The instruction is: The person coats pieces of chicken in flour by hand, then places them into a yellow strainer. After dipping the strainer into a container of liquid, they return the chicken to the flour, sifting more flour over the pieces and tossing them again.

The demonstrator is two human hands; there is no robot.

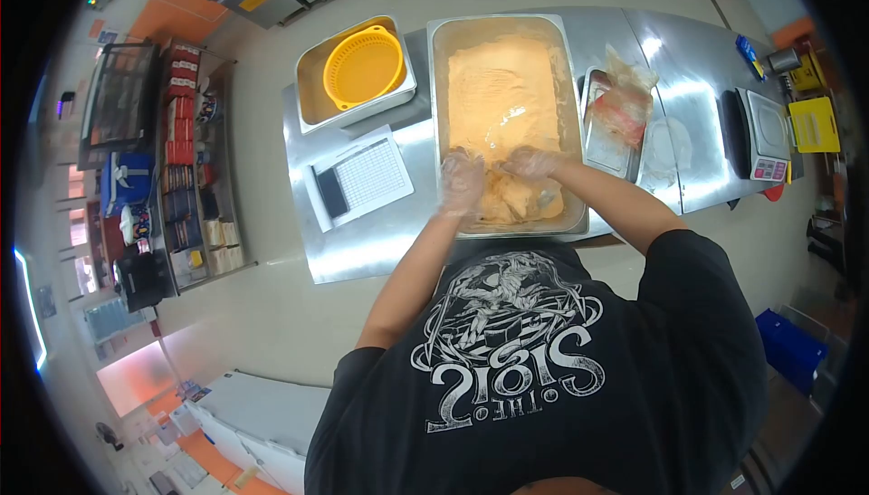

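Note:
A deep metal pan (pixel 572 70) holds a bed of pale orange powder (pixel 502 79), smooth at the far end and churned up at the near end. Both of my hands wear clear plastic gloves and work inside the pan near its front. My left hand (pixel 463 180) is at the pan's left side with its fingers curled into the powder. Close by, my right hand (pixel 530 163) points leftward, fingers drawn together. Between and below them lie powder-coated lumps (pixel 511 198). Whatever the fingers hold is hidden by the coating and the gloves.
Left of the pan stand a metal tub (pixel 310 97) with a yellow colander (pixel 364 68) in it and a white tray with a grid (pixel 367 176). To the right are a metal tray (pixel 608 158) with a plastic bag of reddish contents (pixel 621 115) and a scale (pixel 768 133).

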